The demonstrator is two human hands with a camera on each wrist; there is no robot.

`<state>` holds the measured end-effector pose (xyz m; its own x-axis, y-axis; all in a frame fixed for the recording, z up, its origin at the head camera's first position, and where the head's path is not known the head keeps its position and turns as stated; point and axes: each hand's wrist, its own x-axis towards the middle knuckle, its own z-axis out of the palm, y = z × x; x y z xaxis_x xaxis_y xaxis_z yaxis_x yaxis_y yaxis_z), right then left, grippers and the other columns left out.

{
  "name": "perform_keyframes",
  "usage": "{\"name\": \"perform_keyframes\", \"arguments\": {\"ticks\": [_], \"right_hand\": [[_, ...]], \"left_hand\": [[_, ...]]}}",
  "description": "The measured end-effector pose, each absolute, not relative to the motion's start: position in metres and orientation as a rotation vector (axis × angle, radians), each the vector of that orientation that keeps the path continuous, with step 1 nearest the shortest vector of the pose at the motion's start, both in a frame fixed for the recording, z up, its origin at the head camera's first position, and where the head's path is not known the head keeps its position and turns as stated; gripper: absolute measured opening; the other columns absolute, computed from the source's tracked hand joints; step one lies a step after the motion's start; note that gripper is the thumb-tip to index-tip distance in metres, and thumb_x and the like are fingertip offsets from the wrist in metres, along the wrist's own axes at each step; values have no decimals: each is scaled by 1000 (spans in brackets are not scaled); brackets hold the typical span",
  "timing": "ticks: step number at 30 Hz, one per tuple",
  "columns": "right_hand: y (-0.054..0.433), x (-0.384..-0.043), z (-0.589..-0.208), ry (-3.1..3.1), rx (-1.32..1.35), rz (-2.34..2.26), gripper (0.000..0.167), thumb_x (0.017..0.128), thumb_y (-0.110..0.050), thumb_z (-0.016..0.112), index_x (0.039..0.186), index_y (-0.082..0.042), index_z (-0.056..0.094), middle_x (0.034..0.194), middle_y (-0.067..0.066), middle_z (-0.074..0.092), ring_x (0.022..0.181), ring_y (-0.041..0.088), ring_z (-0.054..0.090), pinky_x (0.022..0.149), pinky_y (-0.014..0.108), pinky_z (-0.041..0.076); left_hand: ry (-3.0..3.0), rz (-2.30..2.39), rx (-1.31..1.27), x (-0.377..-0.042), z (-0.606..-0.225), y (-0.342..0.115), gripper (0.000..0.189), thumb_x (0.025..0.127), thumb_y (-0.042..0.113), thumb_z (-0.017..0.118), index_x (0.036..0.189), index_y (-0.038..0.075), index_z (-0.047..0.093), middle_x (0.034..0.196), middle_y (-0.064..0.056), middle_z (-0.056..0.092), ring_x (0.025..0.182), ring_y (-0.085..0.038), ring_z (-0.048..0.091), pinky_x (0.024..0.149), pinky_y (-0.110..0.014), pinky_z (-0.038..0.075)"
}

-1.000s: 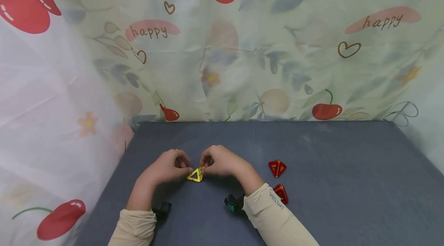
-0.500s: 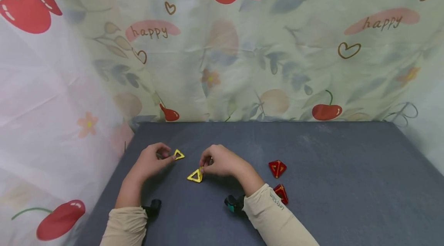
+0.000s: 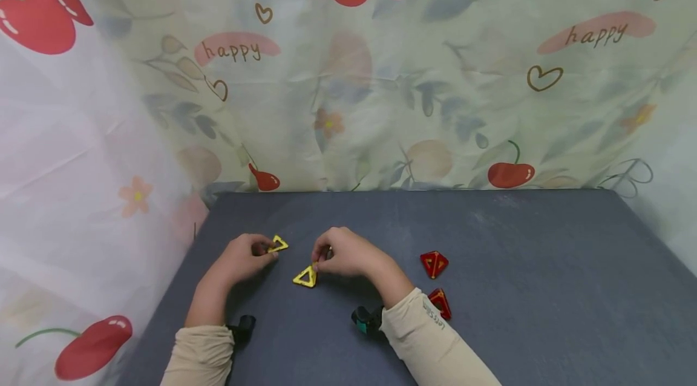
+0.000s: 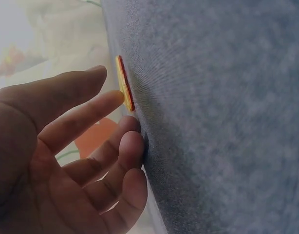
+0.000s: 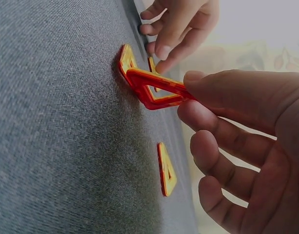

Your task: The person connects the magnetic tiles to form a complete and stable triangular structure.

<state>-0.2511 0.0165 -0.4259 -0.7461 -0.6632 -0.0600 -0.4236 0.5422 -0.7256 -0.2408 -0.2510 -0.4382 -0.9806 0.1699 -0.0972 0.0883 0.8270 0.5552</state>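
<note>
My right hand point(image 3: 348, 253) pinches a triangular magnetic tile point(image 5: 157, 101) between thumb and index finger, tilted up off the table. It meets another triangular tile point(image 3: 304, 278), yellow-looking from above, along one side. My left hand point(image 3: 242, 258) is beside a separate yellow triangular tile point(image 3: 279, 244) lying flat at the left. In the left wrist view its index fingertip touches or nearly touches this tile point(image 4: 124, 84), while the thumb stands apart from it. Another triangular tile point(image 5: 166, 170) lies below my right fingers in the right wrist view; the hand mostly hides it in the head view.
Two red triangular-sided pieces point(image 3: 434, 264) lie right of my right forearm; the nearer red piece point(image 3: 440, 303) is partly covered by the sleeve. The dark grey table point(image 3: 544, 289) ends against a patterned cloth point(image 3: 381, 101) at the back and left.
My left hand has left the joined tiles and moved left to the separate yellow tile, then shifted slightly over its left side. The right hand has kept its pinch and place.
</note>
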Motion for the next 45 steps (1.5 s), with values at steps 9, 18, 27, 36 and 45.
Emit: {"name": "perform_keyframes", "arguments": {"ticks": [9,18,27,36,45], "right_hand": [[18,-251,-428,2465,-899,-1025,5,97,-14,79,98,-10,80,89,-6,72,77,9,65,68,24,52],[17,-251,-427,2470,-899,-1009,4,97,-11,77,99,-11,81,89,-7,72,76,10,65,67,24,52],[17,-252,-429,2460,-887,-1027,3,97,-12,77,95,-12,79,88,-6,72,74,9,64,66,24,52],[17,-252,-430,2458,-894,-1026,4,98,-14,77,94,-12,79,88,-6,72,75,10,64,66,24,51],[17,-251,-429,2462,-900,-1030,3,96,-13,79,94,-13,78,86,-6,71,74,13,65,65,24,51]], "left_hand": [[2841,861,210,-238,-436,-253,15,99,22,74,98,8,79,93,-5,73,79,-17,62,71,-36,52],[2827,904,247,-238,-436,-252,37,92,14,81,123,-2,69,91,-9,67,77,-18,60,69,-35,49],[2790,898,286,-238,-435,-250,46,90,8,81,130,-11,67,89,-8,67,75,-16,57,68,-33,47],[2808,905,244,-235,-434,-248,39,84,9,89,115,-2,68,87,-8,68,75,-17,61,70,-35,50],[2766,969,248,-238,-436,-238,38,81,11,92,107,3,66,86,-6,67,75,-17,61,70,-34,50]]}}
